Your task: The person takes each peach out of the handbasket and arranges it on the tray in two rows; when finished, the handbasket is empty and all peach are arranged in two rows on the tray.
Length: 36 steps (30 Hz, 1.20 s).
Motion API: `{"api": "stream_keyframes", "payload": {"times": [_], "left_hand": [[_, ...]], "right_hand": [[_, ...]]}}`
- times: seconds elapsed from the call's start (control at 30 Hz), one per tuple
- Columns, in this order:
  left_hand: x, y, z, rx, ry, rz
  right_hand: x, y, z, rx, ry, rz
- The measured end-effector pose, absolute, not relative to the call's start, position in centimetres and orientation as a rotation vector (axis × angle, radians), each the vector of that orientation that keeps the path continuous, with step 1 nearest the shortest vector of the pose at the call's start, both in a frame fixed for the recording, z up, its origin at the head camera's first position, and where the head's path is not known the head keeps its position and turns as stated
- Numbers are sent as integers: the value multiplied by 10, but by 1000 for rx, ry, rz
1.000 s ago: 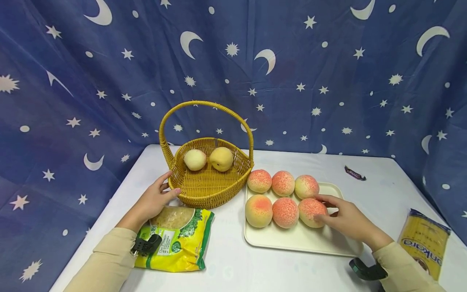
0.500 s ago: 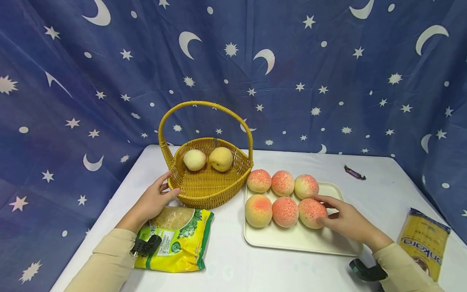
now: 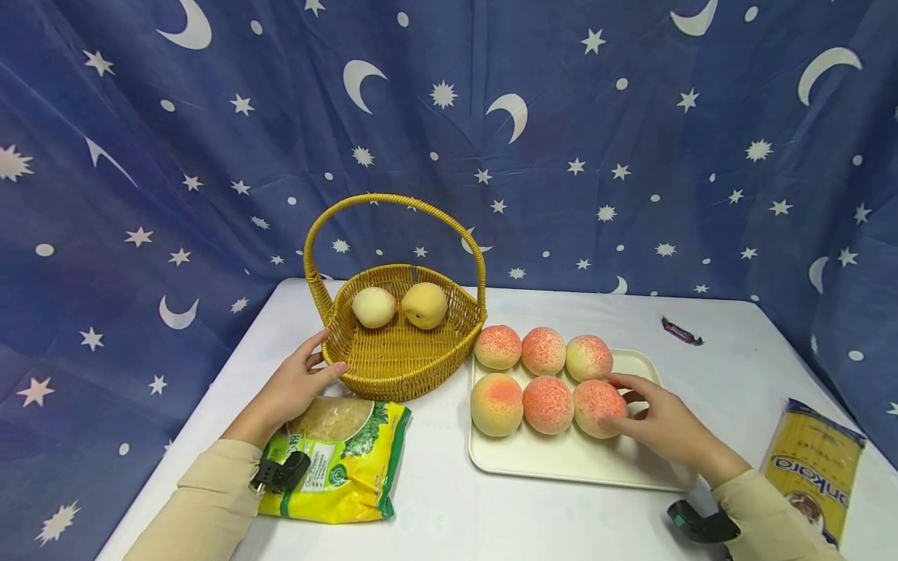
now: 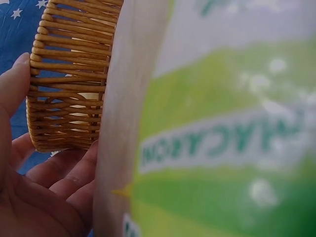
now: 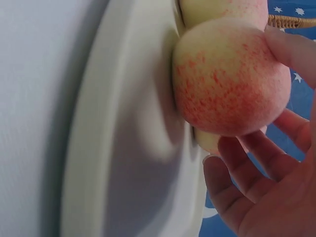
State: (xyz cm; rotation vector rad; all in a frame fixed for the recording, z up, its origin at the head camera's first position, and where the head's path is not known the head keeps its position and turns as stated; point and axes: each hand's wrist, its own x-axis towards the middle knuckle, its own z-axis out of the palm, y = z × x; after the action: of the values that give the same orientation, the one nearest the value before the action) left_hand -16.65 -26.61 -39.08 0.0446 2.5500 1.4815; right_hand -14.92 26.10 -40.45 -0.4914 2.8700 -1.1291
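My right hand (image 3: 662,421) holds a red-speckled peach (image 3: 598,407), the front right one on the cream tray (image 3: 561,463). Thumb and fingers sit on opposite sides of that peach in the right wrist view, and its base is at the tray surface. Several more peaches (image 3: 549,405) stand beside it in two rows. At the left, my left hand (image 3: 295,383) grips the near left end of a wicker basket (image 3: 393,382), with the thumb (image 4: 17,81) against its rim. Two paler peaches (image 3: 424,305) lie in the basket, below its tall arched handle.
A yellow-green macaroni bag (image 3: 351,467) lies under my left wrist, in front of the basket. Beyond my right forearm is a yellow Ankara packet (image 3: 814,467). A small dark wrapped candy (image 3: 681,331) lies behind the tray. A blue star-and-moon curtain (image 3: 561,156) hangs behind the table.
My right fingers have closed slightly further round the front right peach, which has shifted by very little. The left hand and the basket have stayed in place.
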Motion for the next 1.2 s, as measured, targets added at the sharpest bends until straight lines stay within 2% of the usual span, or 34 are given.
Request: {"api": "stream_keyframes", "payload": {"times": [1.2], "left_hand": [[-167, -266, -390, 35, 2542, 1477]], "right_hand": [[-151, 258, -408, -489, 2857, -1147]]}}
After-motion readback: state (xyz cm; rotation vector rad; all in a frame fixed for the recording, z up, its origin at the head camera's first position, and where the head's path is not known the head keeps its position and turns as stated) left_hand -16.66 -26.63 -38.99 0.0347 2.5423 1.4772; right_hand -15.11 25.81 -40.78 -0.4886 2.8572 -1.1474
